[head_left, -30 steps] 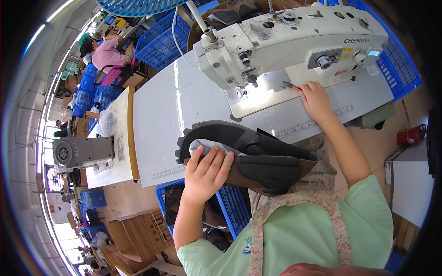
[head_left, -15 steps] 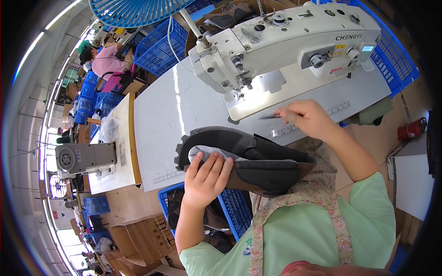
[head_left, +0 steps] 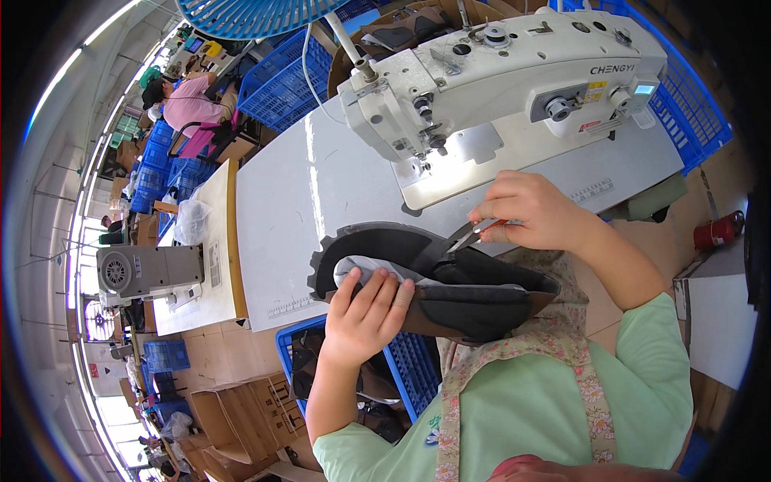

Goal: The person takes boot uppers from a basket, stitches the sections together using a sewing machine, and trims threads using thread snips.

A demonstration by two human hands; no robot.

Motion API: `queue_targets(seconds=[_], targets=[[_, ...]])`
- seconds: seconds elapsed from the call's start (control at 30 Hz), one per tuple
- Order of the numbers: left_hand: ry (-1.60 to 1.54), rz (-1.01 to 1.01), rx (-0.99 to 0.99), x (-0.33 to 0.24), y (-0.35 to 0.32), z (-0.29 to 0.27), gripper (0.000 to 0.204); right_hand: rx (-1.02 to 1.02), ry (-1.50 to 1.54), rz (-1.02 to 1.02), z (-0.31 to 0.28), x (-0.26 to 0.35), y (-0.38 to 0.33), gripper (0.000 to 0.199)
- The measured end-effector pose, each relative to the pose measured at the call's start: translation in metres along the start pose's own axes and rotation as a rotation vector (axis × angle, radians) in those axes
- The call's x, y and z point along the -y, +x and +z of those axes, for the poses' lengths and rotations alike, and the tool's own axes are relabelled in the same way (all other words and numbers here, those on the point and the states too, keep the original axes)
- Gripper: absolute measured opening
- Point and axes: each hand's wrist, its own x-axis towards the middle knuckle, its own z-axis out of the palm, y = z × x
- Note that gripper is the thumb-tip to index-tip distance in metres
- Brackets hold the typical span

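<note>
My left hand (head_left: 368,317) is closed on a black and brown shoe upper (head_left: 470,309), fingers folded over its edge where a light grey lining (head_left: 361,269) shows. The upper lies over the table's near edge and against my apron. In my right hand (head_left: 526,213) is a small pair of thread snips (head_left: 470,235) with an orange-red handle. Their blades point down and left, close over the upper's black inner side; whether they touch it I cannot tell.
A white sewing machine (head_left: 514,72) with its lamp lit stands beyond the hands on the grey table (head_left: 281,209). Below the table's near edge is a blue crate (head_left: 414,373) holding shoe parts. A blue fan (head_left: 257,16) hangs at the top. Another person (head_left: 189,104) sits far left.
My right hand has turned and brought the snips down and left to the upper. The left hand has kept its hold on the upper, which has shifted slightly right.
</note>
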Motion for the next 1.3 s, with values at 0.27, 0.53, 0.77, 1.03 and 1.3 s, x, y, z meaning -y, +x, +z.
queue_targets(seconds=[0.27,0.53,0.77,1.03,1.3], targets=[[0.010,-0.014,0.010,0.006,-0.005,-0.001,0.032,-0.029,0.013,-0.021,0.006,-0.008,0.009,0.024],[-0.065,-1.024,0.410,0.042,-0.106,-0.027,0.068,-0.270,0.080,0.529,0.027,-0.105,-0.033,0.028],[-0.245,-1.726,-0.008,0.087,-0.214,-0.036,0.039,-0.357,-0.020,0.591,0.043,-0.122,-0.053,0.028],[-0.356,-1.638,-0.150,0.257,-0.078,0.089,0.038,-0.316,-0.078,0.553,0.032,-0.118,-0.049,0.029],[0.195,-0.469,-0.028,0.398,0.092,0.275,0.042,-0.338,0.038,0.585,0.031,-0.117,-0.043,0.030]])
